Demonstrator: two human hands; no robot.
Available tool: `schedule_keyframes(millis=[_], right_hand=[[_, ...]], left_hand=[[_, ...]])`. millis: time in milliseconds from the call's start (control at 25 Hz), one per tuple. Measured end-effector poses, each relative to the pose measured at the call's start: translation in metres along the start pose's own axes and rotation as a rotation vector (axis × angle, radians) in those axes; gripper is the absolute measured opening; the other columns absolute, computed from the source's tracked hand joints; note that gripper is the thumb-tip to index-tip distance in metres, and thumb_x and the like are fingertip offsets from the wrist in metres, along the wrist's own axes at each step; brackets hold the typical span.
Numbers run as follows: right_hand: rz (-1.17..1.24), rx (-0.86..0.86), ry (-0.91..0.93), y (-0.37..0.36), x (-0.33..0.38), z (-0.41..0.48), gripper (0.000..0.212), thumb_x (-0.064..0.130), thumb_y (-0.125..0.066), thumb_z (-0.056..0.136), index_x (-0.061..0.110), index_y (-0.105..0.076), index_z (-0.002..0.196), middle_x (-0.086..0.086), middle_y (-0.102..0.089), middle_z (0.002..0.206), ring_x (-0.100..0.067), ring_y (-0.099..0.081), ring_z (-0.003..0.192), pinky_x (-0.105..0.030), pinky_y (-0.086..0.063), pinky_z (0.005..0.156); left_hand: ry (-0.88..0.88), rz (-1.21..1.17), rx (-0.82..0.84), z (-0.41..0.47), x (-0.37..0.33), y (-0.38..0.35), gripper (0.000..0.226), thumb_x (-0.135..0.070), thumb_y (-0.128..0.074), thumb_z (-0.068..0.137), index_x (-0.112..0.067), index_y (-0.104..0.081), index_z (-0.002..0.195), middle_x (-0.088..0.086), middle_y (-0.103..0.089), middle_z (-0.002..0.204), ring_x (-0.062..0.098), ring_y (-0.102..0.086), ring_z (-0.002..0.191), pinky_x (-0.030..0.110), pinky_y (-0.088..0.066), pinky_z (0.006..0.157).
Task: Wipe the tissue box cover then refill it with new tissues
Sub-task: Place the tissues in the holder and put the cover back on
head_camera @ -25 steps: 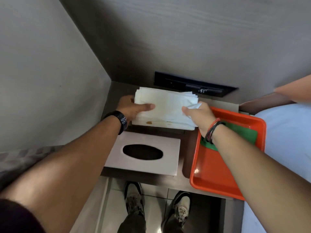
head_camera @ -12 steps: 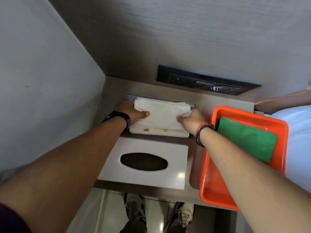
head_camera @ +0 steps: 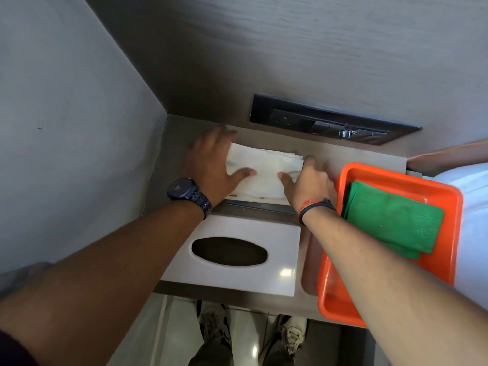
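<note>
Your hands first. Left hand (head_camera: 211, 165) lies flat and spread over the left end of the tissues (head_camera: 264, 175), palm down, fingers released, pressing rather than gripping. Right hand (head_camera: 309, 180) does the same at the right end, thumb on the paper, fingers splayed past its edge. Neither hand is closed on anything.

What changed: a second ago you held the stack pinched at both ends, up off the table (head_camera: 169, 159). Half a second ago it was going down into the recess (head_camera: 253, 206). Now it sits in the recess, and both grips have given way to flat palms. My reading: the refill is placed and you are tamping it level.

Left to right across the table: a watch (head_camera: 184, 192) on your left wrist; the tissues in the recess near the back wall; the cover (head_camera: 237, 276) lying flat on the near side of the recess, its oval slot bare, touching no hand. Right of that, the orange tray (head_camera: 396, 178) with the green cloth (head_camera: 390, 220) folded in it, apart from your hands. Outlet panel (head_camera: 330, 125) on the wall behind.

Judgement: the cloth is put away, so wiping looks done. What remains is setting the cover over the recess. Small brown marks show along the stack's near edge; I cannot tell what they are. Watch that no sheet rides up over the rim, or the cover may sit proud.
</note>
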State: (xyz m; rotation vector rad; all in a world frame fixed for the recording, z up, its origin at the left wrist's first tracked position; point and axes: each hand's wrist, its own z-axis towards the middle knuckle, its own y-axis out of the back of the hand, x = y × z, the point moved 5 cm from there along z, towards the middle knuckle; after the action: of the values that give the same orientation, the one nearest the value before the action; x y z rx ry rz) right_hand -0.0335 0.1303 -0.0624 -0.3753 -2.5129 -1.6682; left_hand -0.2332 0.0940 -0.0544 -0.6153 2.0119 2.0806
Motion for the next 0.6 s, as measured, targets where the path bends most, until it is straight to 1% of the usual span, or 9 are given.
schedule_keyframes(millis=[80,120,160,200,280,320,400,520,600], right_hand=[[-0.048,-0.016,0.016,-0.001,-0.001,0.0,0.051,0.049,-0.057,0.087,0.011,-0.04,0.117,-0.021,-0.067,0.103,-0.044,-0.064,0.093,-0.041,-0.049,0.071],[-0.078,-0.024,0.032,-0.001,0.001,-0.001,0.051,0.05,-0.056,0.087,0.012,-0.04,0.116,-0.02,-0.067,0.103,-0.043,-0.064,0.092,-0.041,-0.048,0.069],[-0.107,-0.046,0.059,0.0,0.002,-0.001,0.051,0.049,-0.057,0.087,0.012,-0.04,0.116,-0.019,-0.065,0.105,-0.043,-0.064,0.09,-0.042,-0.048,0.067],[-0.141,-0.089,0.104,0.001,0.004,-0.003,0.05,0.048,-0.059,0.086,0.012,-0.041,0.116,-0.018,-0.061,0.107,-0.042,-0.063,0.089,-0.042,-0.047,0.066],[-0.251,-0.194,0.255,0.001,0.011,-0.005,0.049,0.041,-0.063,0.084,0.014,-0.045,0.119,-0.016,-0.054,0.111,-0.04,-0.057,0.094,-0.043,-0.046,0.07],[-0.31,-0.211,0.336,-0.002,0.015,-0.005,0.046,0.036,-0.063,0.085,0.016,-0.047,0.123,-0.015,-0.053,0.114,-0.038,-0.054,0.098,-0.044,-0.044,0.074],[-0.371,-0.149,0.437,-0.01,0.019,-0.003,0.038,0.029,-0.055,0.091,0.02,-0.049,0.128,-0.013,-0.052,0.125,-0.036,-0.049,0.106,-0.044,-0.04,0.082],[-0.414,-0.116,0.424,-0.017,0.017,0.0,0.034,0.025,-0.047,0.096,0.023,-0.049,0.13,-0.011,-0.051,0.131,-0.035,-0.047,0.11,-0.043,-0.037,0.084],[-0.459,-0.165,0.447,-0.016,0.019,-0.001,0.034,0.021,-0.051,0.094,0.021,-0.05,0.128,-0.012,-0.052,0.13,-0.034,-0.047,0.112,-0.043,-0.037,0.084]], left_hand=[[-0.347,0.127,0.109,-0.005,-0.016,-0.007,0.068,-0.051,-0.072,0.073,-0.015,-0.056,0.128,0.016,-0.052,0.134,0.039,-0.047,0.122,0.056,-0.04,0.098],[-0.43,0.192,0.184,-0.007,-0.018,-0.011,0.066,-0.047,-0.07,0.077,-0.015,-0.052,0.132,0.016,-0.049,0.139,0.038,-0.043,0.127,0.055,-0.035,0.102],[-0.441,0.248,0.271,-0.009,-0.015,-0.018,0.066,-0.044,-0.066,0.083,-0.016,-0.045,0.139,0.014,-0.041,0.146,0.037,-0.036,0.133,0.051,-0.028,0.107],[-0.408,0.284,0.346,-0.008,-0.009,-0.025,0.068,-0.043,-0.059,0.087,-0.018,-0.034,0.145,0.01,-0.032,0.152,0.033,-0.028,0.138,0.047,-0.021,0.111],[-0.33,0.307,0.438,-0.008,-0.001,-0.035,0.071,-0.044,-0.05,0.093,-0.019,-0.016,0.15,0.005,-0.017,0.158,0.028,-0.017,0.143,0.041,-0.014,0.114],[-0.321,0.308,0.443,-0.008,-0.001,-0.037,0.072,-0.043,-0.05,0.093,-0.018,-0.015,0.15,0.005,-0.017,0.158,0.028,-0.018,0.142,0.04,-0.015,0.114],[-0.334,0.297,0.416,-0.006,-0.003,-0.036,0.074,-0.041,-0.056,0.09,-0.014,-0.02,0.149,0.007,-0.026,0.154,0.029,-0.026,0.138,0.042,-0.022,0.111],[-0.324,0.333,0.426,-0.008,0.0,-0.042,0.073,-0.042,-0.054,0.091,-0.013,-0.02,0.149,0.007,-0.027,0.154,0.028,-0.025,0.139,0.041,-0.02,0.111],[-0.322,0.361,0.437,-0.008,0.001,-0.045,0.072,-0.043,-0.049,0.093,-0.014,-0.015,0.15,0.007,-0.022,0.156,0.028,-0.02,0.141,0.04,-0.015,0.113]])
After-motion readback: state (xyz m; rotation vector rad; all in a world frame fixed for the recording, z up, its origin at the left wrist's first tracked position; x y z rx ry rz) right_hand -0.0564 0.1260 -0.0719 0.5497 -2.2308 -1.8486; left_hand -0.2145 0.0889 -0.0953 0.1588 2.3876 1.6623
